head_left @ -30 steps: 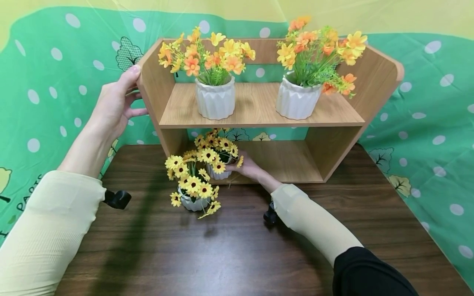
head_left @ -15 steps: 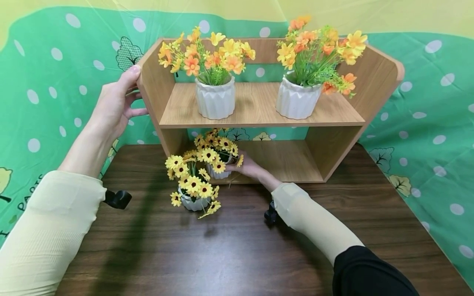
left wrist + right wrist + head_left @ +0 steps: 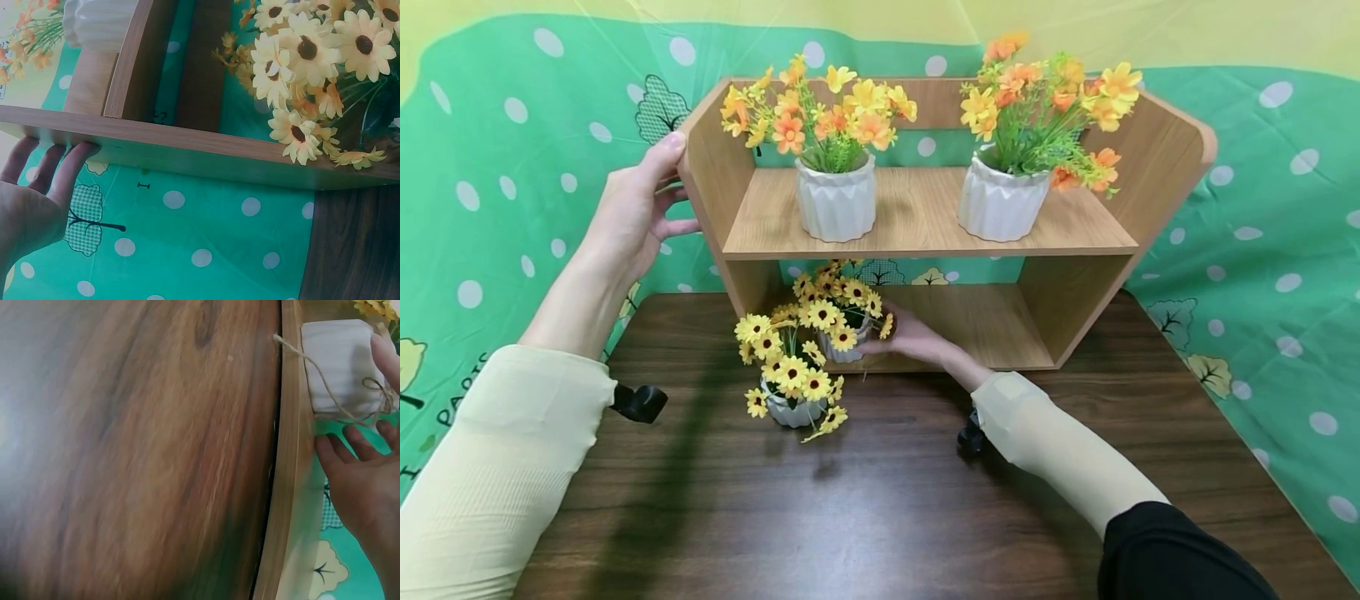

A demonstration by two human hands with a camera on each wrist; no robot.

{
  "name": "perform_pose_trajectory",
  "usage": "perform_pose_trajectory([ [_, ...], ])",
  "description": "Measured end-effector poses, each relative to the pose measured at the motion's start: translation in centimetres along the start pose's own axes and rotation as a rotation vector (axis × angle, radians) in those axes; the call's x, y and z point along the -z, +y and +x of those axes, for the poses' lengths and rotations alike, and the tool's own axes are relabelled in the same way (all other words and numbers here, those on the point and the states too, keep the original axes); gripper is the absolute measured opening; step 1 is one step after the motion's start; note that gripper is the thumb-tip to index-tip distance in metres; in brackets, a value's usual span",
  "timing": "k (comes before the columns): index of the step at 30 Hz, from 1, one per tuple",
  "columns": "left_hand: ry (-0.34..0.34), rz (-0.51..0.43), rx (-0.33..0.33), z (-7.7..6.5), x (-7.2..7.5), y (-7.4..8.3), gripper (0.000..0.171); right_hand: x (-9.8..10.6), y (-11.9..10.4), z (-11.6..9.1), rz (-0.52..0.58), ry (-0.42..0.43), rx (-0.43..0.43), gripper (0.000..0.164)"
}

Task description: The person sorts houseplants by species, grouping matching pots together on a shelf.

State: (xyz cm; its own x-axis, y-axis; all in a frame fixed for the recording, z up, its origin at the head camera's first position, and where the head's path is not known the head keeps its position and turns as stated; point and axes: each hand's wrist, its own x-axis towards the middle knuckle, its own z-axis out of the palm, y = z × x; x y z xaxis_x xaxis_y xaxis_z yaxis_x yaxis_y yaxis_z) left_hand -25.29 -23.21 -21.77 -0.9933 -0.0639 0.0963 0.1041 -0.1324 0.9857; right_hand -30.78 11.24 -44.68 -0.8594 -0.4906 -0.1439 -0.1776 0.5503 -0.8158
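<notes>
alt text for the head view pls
A right hand is beside a pot of yellow flowers on the lower shelf of a wooden rack; the left hand touches its side. Two pots of orange-and-yellow flowers stand above, another yellow-flowered pot on the table.

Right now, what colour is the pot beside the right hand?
White pot, clearest in the right wrist view.

Opens rightward from the right hand (image 3: 910,336), over the lower shelf (image 3: 981,323) — capped by the upper shelf (image 3: 917,218), walled off by the right panel (image 3: 1062,307). Tightens leftward — blocked by the inner flowerpot (image 3: 844,354), then by the outer flowerpot (image 3: 793,412) on the table (image 3: 880,508) in front.
</notes>
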Motion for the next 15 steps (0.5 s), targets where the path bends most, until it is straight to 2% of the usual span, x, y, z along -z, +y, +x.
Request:
perform_pose_trajectory([
  [4,0.0,-0.002,0.002,0.1,-0.1,0.0,0.061,0.4,0.3,-0.9,-0.011,-0.003,-0.025,0.118],
  [10,0.002,-0.012,-0.001,0.1,0.0,0.0,0.06,0.8,0.7,-1.9,0.003,0.036,0.061,0.105],
  [15,0.001,0.003,-0.007,0.0,0.0,0.0,0.06,1.0,1.3,-2.6,0.065,0.023,0.092,0.099],
])
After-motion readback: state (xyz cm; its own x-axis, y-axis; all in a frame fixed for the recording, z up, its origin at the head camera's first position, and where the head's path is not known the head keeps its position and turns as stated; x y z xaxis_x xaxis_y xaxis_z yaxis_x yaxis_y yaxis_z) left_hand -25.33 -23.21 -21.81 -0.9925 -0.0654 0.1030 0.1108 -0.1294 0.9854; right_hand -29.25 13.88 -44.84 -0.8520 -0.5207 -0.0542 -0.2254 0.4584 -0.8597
